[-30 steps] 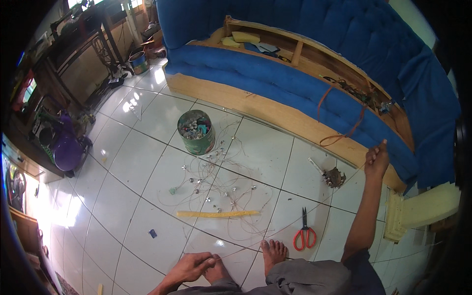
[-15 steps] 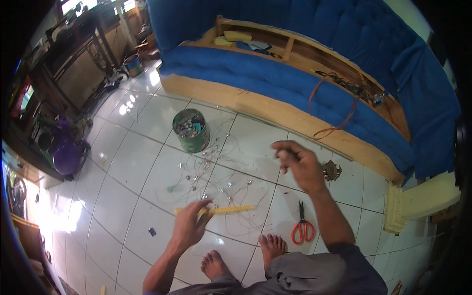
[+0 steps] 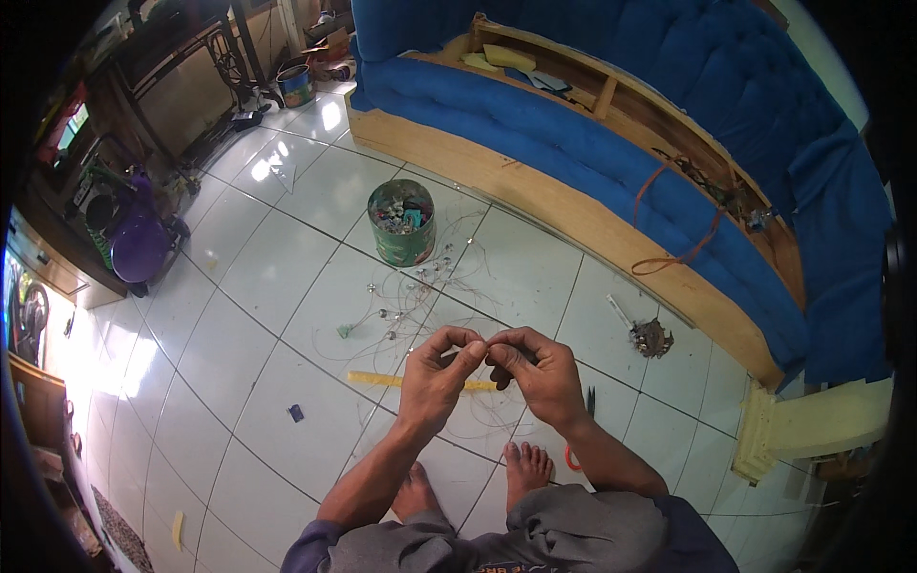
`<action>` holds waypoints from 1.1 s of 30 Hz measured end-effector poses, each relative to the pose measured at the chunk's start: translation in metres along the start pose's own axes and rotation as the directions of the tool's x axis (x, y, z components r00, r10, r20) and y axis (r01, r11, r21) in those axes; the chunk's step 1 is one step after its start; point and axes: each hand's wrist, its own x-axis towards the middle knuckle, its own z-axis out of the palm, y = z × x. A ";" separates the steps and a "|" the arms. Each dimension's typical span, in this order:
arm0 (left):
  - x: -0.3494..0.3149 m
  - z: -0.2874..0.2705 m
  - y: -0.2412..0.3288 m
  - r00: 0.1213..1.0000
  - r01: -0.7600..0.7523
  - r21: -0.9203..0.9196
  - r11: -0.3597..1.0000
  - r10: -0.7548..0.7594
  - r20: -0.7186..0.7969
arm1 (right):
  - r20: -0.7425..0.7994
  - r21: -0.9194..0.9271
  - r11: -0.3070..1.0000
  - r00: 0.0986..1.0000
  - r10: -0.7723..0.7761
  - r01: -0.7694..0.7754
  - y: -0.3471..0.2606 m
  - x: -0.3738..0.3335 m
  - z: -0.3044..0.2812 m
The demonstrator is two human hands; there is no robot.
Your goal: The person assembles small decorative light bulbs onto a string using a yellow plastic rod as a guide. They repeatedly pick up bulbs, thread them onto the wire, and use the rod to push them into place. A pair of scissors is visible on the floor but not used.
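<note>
My left hand (image 3: 437,380) and my right hand (image 3: 544,380) meet over the floor with their fingertips pinched together. Whatever lies between the fingertips is too small to make out. Under them a yellow strip (image 3: 373,379) lies on the tiles, partly covered by both hands. Thin threads with small shiny pieces (image 3: 420,286) are scattered beyond the strip. Past those stands a green can (image 3: 406,250), filled with small mixed bits. Red-handled scissors (image 3: 572,458) lie by my right forearm, which hides most of them.
A blue tufted sofa (image 3: 535,124) with an open wooden frame fills the far right; a brown strap (image 3: 680,256) hangs over it. A dark clump of debris (image 3: 652,338) lies near its base. At left stands a purple object (image 3: 138,244); a small dark blue piece (image 3: 296,413) is on the floor.
My right hand has come down and leftward, and my left hand has lifted off the yellow strip. Their fingertips now meet in front of me. The whole view has shifted slightly.
</note>
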 end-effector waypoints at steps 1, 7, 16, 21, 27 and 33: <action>-0.001 -0.001 -0.001 1.000 0.000 -0.005 1.000 0.000 -0.017 | 0.006 -0.011 1.000 1.000 0.003 -0.003 0.002 0.001 0.001; -0.007 -0.008 -0.007 0.997 0.067 -0.012 0.998 -0.068 -0.035 | 0.023 -0.072 0.997 1.000 0.012 -0.011 0.008 0.000 0.004; -0.002 -0.019 -0.029 0.986 0.089 -0.157 0.984 -0.109 -0.123 | -0.173 0.269 0.963 0.982 0.074 -0.025 0.022 0.005 -0.011; 0.004 -0.040 -0.028 0.970 0.121 -0.268 0.956 -0.171 -0.173 | -0.180 -0.354 0.921 0.955 -0.237 0.162 0.026 0.006 -0.014; -0.002 -0.033 -0.028 0.994 -0.033 -0.381 0.924 -0.010 -0.111 | 0.112 -0.473 0.867 0.986 -0.122 0.160 0.018 -0.005 0.003; -0.007 -0.025 -0.022 0.989 0.067 -0.433 0.899 -0.118 -0.092 | 0.067 -0.484 0.831 0.959 -0.277 0.274 0.017 -0.007 0.017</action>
